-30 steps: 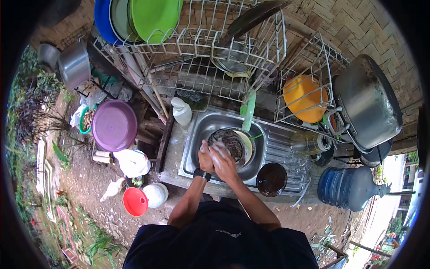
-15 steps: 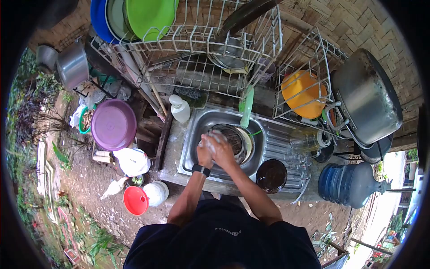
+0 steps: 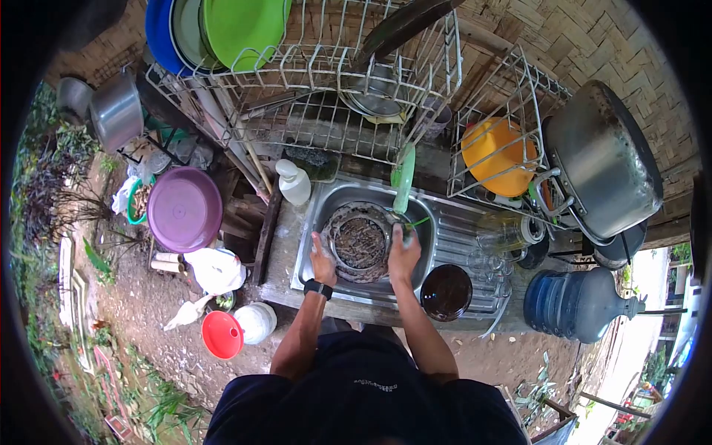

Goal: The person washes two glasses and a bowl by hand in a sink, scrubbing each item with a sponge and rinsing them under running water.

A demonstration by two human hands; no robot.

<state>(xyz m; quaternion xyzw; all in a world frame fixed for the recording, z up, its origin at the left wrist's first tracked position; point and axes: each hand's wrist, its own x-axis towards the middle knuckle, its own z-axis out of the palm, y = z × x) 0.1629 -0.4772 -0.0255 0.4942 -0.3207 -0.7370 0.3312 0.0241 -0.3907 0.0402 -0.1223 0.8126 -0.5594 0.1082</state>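
A round metal pot (image 3: 361, 243) with a blotched, blackened surface sits in the steel sink (image 3: 306, 231); whether its base or its inside faces up is hard to tell. My left hand (image 3: 322, 261) grips its left side, the thumb side up along the edge. On the opposite side, my right hand (image 3: 403, 256) holds the pot's edge with fingers wrapped over it. Whitish suds show on my fingers. A light green hose or spout (image 3: 403, 182) hangs over the sink's back edge, just above the pot.
Right of the sink, a dark brown round dish (image 3: 446, 292) and clear glasses (image 3: 489, 261) rest on the drainboard (image 3: 456, 230). A white pump bottle (image 3: 294, 182) stands at the left. Wire racks (image 3: 319, 133) overhang the back, and a blue water jug (image 3: 564, 305) lies at the right.
My hands were together, soapy, over the left of the sink. They have parted to either side of the pot, which has shifted left and now shows its blackened face upward.
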